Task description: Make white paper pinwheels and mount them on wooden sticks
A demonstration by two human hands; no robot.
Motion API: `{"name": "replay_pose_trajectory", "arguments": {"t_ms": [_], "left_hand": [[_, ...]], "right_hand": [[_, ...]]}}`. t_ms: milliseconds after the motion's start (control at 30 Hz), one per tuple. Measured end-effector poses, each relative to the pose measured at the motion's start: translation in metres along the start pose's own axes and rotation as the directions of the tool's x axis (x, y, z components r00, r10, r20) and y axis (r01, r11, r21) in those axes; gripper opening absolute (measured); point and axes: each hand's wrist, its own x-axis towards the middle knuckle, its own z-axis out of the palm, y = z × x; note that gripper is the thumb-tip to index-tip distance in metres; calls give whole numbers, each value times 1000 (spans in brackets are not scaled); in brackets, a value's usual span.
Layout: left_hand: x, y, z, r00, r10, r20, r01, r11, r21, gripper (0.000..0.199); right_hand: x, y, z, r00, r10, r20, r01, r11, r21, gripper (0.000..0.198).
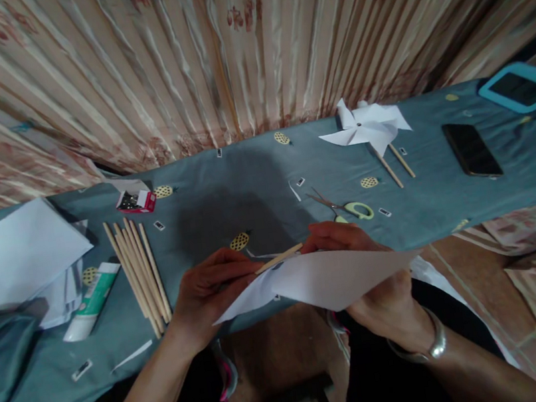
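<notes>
My left hand (211,293) is closed around a thin wooden stick (279,258), close to the near edge of the table. Against the stick lies a white paper pinwheel (335,278), tilted so that its blades hang toward me. My right hand (387,304) is closed on the pinwheel, its fingertips at the stick's far end; the paper covers part of this hand. Just beyond it lie open scissors (357,210) with light green handles. Several loose wooden sticks (139,267) lie side by side to the left of my left hand.
White paper sheets (19,255), a green and white tube (94,301) and an open red box of small metal pins (136,200) lie on the left. Other pinwheels (367,125) on sticks, a black phone (472,149) and a blue-framed tablet (523,87) lie on the right. A curtain (226,53) hangs behind.
</notes>
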Motion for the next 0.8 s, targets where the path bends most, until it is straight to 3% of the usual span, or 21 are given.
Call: {"name": "replay_pose_trajectory", "arguments": {"t_ms": [167,367,567,800], "left_hand": [[-1,-1,0,999,38,-11,-38,999,5,11],[-3,-6,2,999,-17,-31,17,1000,7,7],[-3,-12,3,998,68,-17,-67,997,38,3],[0,-19,5,999,36,-31,-34,997,65,9]], "right_hand": [[1,-2,2,1000,19,-10,-19,1000,0,42],[0,10,7,994,106,-16,-105,993,61,43],[10,12,10,972,231,-48,-229,972,48,37],[23,23,19,918,395,-22,-375,886,272,33]]}}
